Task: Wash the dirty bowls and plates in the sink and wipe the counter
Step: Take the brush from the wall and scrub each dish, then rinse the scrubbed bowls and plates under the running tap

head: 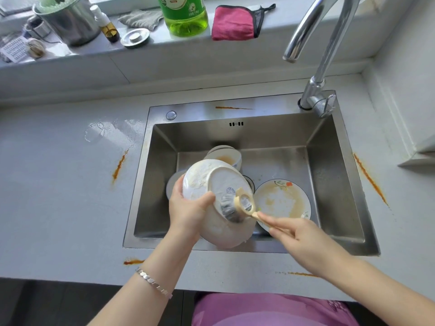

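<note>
My left hand grips a white bowl by its rim, bottom turned up, over the steel sink. The bowl's outside is smeared with pale foam. My right hand holds the wooden handle of a dish brush, and its steel-wool head presses against the bowl's base. In the sink lie a dirty plate with a flower pattern at the right and a dirty bowl behind the held bowl. Another dish edge shows at the left, mostly hidden.
Orange sauce streaks mark the white counter on both sides of the sink and along its front edge. A wet patch lies left of the sink. The faucet arches over the right rear. On the sill stand a green detergent bottle, red cloth, grey cloth.
</note>
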A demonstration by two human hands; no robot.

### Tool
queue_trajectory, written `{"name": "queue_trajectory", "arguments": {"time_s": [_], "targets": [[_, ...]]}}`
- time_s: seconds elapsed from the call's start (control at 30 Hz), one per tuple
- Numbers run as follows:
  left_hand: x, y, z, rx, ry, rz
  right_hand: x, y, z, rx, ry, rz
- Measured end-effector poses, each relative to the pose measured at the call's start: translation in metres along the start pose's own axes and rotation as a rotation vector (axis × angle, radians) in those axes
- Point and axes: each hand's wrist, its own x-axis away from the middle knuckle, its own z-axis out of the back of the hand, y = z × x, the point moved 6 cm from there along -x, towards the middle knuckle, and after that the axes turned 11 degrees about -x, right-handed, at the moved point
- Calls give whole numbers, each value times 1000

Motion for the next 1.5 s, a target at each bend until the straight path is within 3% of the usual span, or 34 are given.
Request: {"name": "queue_trajectory", "arguments": {"time_s": [0.13,0.33,0.53,0.7,0.83,1.0,1.13,1.3,1.4,1.5], "targets": [[-2,3,1,-28,2,-31,-5,10,13,-23,72,-86],[4,3,-10,-59,-159,-40,-10,-29,-7,-235,24,70],[10,13,-12,-192,-212,-159,-28,-26,23,-160,185,34],[9,12,-13,-197,-221,-150,-14,-31,-2,-111,69,111],[10,12,-12,-219,-217,-151,-28,-17,23,-154,140,-18],[5,12,-9,-206,-199,-135,-19,-28,0,-165,17,66],[3,16,-10,-228,-207,-167,-31,-8,27,-160,114,-52],[-8,22,-18,-256,-193,-173,-17,18,21,34,20,-86],[-18,35,-28,-298,-169,-214,-20,45,53,185,138,-228],[-28,51,-38,-326,-145,-235,-33,43,103,265,330,-202]]}}
